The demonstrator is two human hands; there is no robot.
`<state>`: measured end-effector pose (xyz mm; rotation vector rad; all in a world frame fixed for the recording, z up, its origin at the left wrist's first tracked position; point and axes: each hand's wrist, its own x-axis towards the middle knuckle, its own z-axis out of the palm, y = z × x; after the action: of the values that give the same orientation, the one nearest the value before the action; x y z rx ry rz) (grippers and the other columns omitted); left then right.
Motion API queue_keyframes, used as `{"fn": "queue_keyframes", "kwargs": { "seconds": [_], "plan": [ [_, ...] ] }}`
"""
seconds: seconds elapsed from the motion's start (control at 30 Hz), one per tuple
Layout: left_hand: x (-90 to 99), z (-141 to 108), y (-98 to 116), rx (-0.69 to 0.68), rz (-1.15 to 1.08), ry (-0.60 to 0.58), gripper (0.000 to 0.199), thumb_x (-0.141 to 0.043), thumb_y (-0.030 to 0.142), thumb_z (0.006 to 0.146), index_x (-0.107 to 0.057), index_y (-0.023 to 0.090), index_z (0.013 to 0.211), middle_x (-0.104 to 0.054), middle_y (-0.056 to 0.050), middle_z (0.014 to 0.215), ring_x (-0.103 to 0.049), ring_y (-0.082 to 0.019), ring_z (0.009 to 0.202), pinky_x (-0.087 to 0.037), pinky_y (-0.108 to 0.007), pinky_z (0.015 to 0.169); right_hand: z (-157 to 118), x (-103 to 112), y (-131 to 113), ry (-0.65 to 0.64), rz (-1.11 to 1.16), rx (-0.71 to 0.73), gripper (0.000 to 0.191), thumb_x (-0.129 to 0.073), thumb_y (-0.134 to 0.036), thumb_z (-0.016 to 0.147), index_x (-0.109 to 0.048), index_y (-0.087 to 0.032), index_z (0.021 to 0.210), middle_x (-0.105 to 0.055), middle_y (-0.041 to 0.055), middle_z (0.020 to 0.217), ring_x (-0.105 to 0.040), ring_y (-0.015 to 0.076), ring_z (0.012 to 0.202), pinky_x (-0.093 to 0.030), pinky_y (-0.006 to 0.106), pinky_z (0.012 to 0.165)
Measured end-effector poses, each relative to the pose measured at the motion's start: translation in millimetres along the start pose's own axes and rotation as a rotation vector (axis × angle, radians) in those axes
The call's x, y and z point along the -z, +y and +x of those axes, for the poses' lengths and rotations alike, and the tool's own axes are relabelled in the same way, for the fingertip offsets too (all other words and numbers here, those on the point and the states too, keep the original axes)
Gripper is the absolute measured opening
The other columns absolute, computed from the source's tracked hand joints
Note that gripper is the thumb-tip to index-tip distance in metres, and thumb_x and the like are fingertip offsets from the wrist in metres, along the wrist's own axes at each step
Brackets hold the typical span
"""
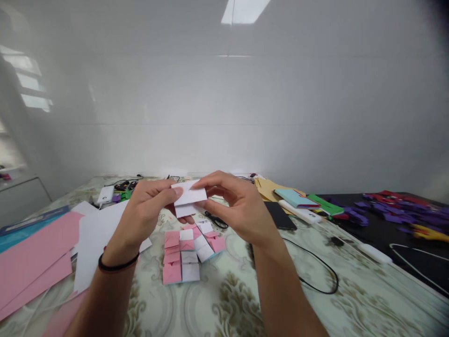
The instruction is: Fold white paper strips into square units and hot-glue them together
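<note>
A small folded white paper (189, 197) is held up over the table between both hands, with a flap along its lower side. My left hand (150, 206) pinches its left edge, thumb on the front. My right hand (233, 201) grips the right side between thumb and fingers. Below the paper, several folded pink and white paper pieces (181, 262) lie in a cluster on the patterned tablecloth (210, 304). A black band circles my left wrist.
Pink sheets (38, 252) and white sheets (94, 238) lie at the left. Black scissors (216, 220) rest behind the cluster. To the right are a black flat device (279, 215), a power strip (301, 212), coloured paper (296, 198), a black cable (326, 291) and purple pieces (396, 213).
</note>
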<state>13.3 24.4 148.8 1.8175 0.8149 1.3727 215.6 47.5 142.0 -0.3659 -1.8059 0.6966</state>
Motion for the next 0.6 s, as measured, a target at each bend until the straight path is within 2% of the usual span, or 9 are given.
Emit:
{"fn": "queue_keyframes", "kwargs": {
  "seconds": [0.1, 0.2, 0.27, 0.33, 0.43, 0.6],
  "plan": [
    [-1.1, 0, 0, 0.007, 0.020, -0.027, 0.035, -0.058, 0.037, 0.098, -0.079, 0.019, 0.075, -0.073, -0.007, 0.067, -0.072, -0.023, 0.064, -0.061, -0.034, 0.062, -1, 1, 0, 0.026, -0.041, 0.047, 0.023, -0.072, -0.010, 0.088, -0.080, -0.027, 0.099, -0.076, 0.0013, 0.099, -0.070, 0.0166, 0.088, -0.057, 0.033, 0.078],
    [-3.2, -1, 1, -0.065, 0.048, 0.077, 0.025, -0.065, 0.042, 0.096, -0.078, 0.022, 0.101, -0.074, -0.005, 0.077, -0.070, -0.019, 0.068, -0.059, -0.028, 0.059, -1, 3, 2, 0.096, -0.075, 0.083, 0.016, -0.075, -0.014, 0.088, -0.081, -0.027, 0.094, -0.077, 0.0023, 0.095, -0.070, 0.0181, 0.088, -0.059, 0.034, 0.077],
    [-5.0, -2, 2, -0.140, 0.036, 0.135, 0.031, -0.077, 0.039, 0.088, -0.072, 0.025, 0.115, -0.075, -0.004, 0.086, -0.070, -0.017, 0.071, -0.058, -0.024, 0.058, -1, 4, 2, 0.158, -0.093, 0.095, 0.010, -0.076, -0.019, 0.089, -0.082, -0.027, 0.090, -0.077, 0.0028, 0.092, -0.071, 0.0187, 0.087, -0.059, 0.034, 0.077],
    [-7.2, -3, 3, -0.205, 0.057, 0.174, 0.029, -0.085, 0.033, 0.082, -0.073, 0.024, 0.106, -0.075, -0.003, 0.086, -0.071, -0.015, 0.072, -0.058, -0.021, 0.059, -1, 4, 2, 0.186, -0.078, 0.077, 0.005, -0.078, -0.022, 0.088, -0.082, -0.026, 0.088, -0.077, 0.0029, 0.090, -0.071, 0.0185, 0.086, -0.060, 0.034, 0.076],
    [-10.7, -3, 4, -0.250, 0.151, 0.234, 0.013, -0.083, 0.028, 0.085, -0.074, 0.019, 0.083, -0.073, -0.001, 0.075, -0.069, -0.013, 0.067, -0.057, -0.020, 0.060, -1, 2, 1, 0.184, 0.006, -0.012, 0.005, -0.082, -0.025, 0.086, -0.080, -0.024, 0.090, -0.077, 0.0021, 0.087, -0.071, 0.0166, 0.078, -0.060, 0.031, 0.071],
    [-15.5, -2, 6, -0.230, 0.125, 0.258, 0.015, -0.082, 0.027, 0.085, -0.073, 0.018, 0.078, -0.081, -0.005, 0.087, -0.074, -0.016, 0.076, -0.059, -0.022, 0.061, -1, -2, 0, 0.223, 0.057, -0.062, 0.011, -0.082, -0.029, 0.086, -0.075, -0.022, 0.080, -0.076, 0.0019, 0.083, -0.071, 0.0156, 0.076, -0.059, 0.029, 0.068]
  ]
}}
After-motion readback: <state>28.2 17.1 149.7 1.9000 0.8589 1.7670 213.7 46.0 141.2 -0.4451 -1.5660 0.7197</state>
